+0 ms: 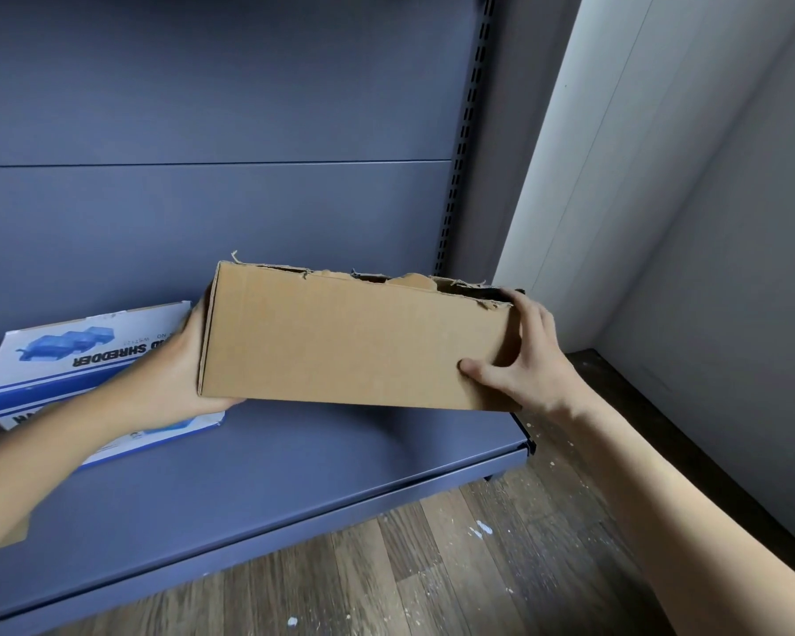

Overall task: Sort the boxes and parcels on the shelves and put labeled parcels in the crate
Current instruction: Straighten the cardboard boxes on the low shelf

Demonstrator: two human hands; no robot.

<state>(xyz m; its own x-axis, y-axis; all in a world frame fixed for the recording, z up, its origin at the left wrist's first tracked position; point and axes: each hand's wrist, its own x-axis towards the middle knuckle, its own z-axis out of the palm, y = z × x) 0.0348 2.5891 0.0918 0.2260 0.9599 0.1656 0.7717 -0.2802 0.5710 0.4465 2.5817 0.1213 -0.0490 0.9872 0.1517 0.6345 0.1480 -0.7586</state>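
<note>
Person under inspection: only two arms are in view.

Left hand (pixel 175 360): bare. The back of the hand and the wrist show; the fingers are mostly hidden.

Left forearm (pixel 42 456): bare from the wrist to the picture's edge, smooth and slender.

Right hand (pixel 526 355): bare. The thumb (pixel 478 371) and fingers show, with knuckles and faint tendon ridges raised along the back. The nails are too small to judge.

Right forearm (pixel 689 521): bare from the wrist to the picture's edge, smooth, widening evenly toward the elbow end.

Clothing: cannot be judged, since only hands and forearms show.
</note>
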